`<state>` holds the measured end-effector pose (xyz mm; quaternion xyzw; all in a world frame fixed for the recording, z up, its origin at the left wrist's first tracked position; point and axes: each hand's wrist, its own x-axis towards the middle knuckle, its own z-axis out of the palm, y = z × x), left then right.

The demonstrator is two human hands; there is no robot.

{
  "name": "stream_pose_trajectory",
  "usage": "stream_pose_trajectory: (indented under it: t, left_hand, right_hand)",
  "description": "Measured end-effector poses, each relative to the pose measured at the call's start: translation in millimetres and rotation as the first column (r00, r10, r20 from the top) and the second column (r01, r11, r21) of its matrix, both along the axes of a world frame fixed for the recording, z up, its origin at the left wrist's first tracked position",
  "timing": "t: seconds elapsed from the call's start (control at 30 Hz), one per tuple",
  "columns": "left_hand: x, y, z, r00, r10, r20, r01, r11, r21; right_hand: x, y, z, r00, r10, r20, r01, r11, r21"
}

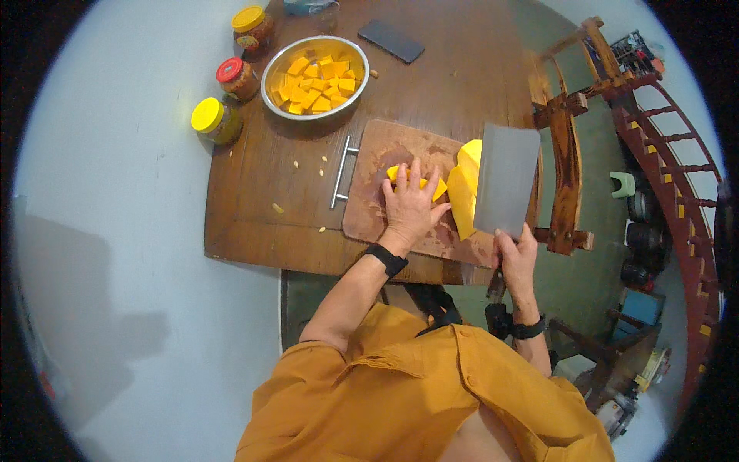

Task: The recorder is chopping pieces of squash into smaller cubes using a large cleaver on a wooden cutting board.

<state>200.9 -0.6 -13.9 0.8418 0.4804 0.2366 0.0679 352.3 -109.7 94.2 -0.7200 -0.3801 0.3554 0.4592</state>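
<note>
On the wooden cutting board (375, 147), my left hand (411, 202) rests with spread fingers over a yellow-orange pumpkin piece (436, 189), pressing it down. That piece is partly covered by the fingers. My right hand (517, 254) grips the handle of a broad cleaver (508, 179), its grey blade raised at the board's right side. Larger pumpkin slices (463, 187) lie between my left hand and the blade, partly hidden behind it. Farther off stands a metal bowl (267, 92) of cut pumpkin chunks (316, 85).
A metal handle (342, 173) runs along the board's left end. Several pale seeds (321, 172) lie on the wooden table (260, 190). Jars with yellow (208, 115) and red lids (230, 70) line the left edge. A dark phone (391, 40) lies beyond; a wooden chair (564, 167) stands right.
</note>
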Motion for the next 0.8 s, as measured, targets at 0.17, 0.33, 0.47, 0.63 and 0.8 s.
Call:
stream_pose_trajectory:
  t: [0.17, 0.33, 0.47, 0.63, 0.8]
  left_hand:
    - [2, 16, -14, 0.981, -0.192, -0.042, 0.194, 0.978, 0.07]
    - [-10, 45, -17, 0.94, -0.337, -0.048, 0.34, 0.917, 0.208]
    - [-8, 55, -7, 0.962, -0.193, 0.195, 0.182, 0.981, 0.073]
    - [-6, 69, -9, 0.759, 0.232, 0.609, 0.08, 0.894, -0.44]
    - [-25, 94, -5, 0.095, 0.775, 0.625, 0.569, 0.472, -0.673]
  right_hand:
    - [6, -14, -4, 0.995, -0.063, -0.074, 0.053, 0.991, -0.12]
    - [16, -17, -18, 0.998, -0.056, -0.037, 0.055, 0.998, -0.027]
    - [21, -16, -15, 0.997, -0.044, -0.062, 0.039, 0.996, -0.085]
    - [22, -17, -15, 0.993, -0.067, -0.092, 0.057, 0.993, -0.103]
    - [21, -15, -8, 0.99, -0.08, -0.121, 0.067, 0.992, -0.105]
